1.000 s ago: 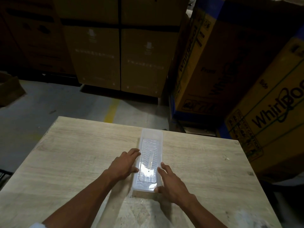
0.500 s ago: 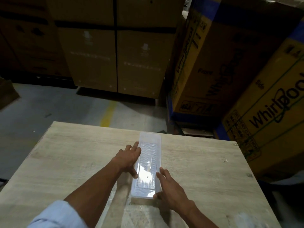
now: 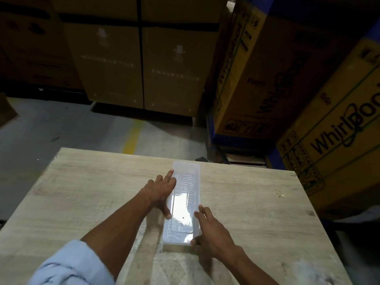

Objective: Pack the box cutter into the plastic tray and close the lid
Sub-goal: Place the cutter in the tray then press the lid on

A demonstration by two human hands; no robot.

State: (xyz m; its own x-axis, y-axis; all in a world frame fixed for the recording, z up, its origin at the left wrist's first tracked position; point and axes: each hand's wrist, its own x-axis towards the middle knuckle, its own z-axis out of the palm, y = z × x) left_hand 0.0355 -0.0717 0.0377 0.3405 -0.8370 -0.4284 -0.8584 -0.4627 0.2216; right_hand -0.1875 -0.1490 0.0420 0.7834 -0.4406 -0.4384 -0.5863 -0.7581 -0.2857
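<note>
A long, clear plastic tray (image 3: pixel 186 194) lies on the pale wood-grain table (image 3: pixel 86 194), its length running from near to far, about midway across the tabletop. Its transparent lid (image 3: pixel 183 208) sits flat on top and catches a bright glare near the middle, so what is inside cannot be made out — the box cutter itself is not distinguishable through the plastic. The left hand (image 3: pixel 159 192) lies along the tray's left edge, fingers spread and flat, the index finger reaching toward the far left corner and the thumb pressed against the lid's left rim nearer the person; it is open, not gripping. The right hand (image 3: pixel 211 231) rests at the near right corner, fingers extended along the right rim and the thumb touching the near end of the tray — also open, laid against the plastic and not closed around it. A light blue sleeve (image 3: pixel 72 264) is rolled up on the left forearm. Beyond the far edge of the table is a grey concrete floor with a yellow painted line (image 3: pixel 131 138). Tall brown cardboard cartons (image 3: pixel 139 64) stand at the far side, and yellow Whirlpool boxes (image 3: pixel 329 130) lean at the right.
</note>
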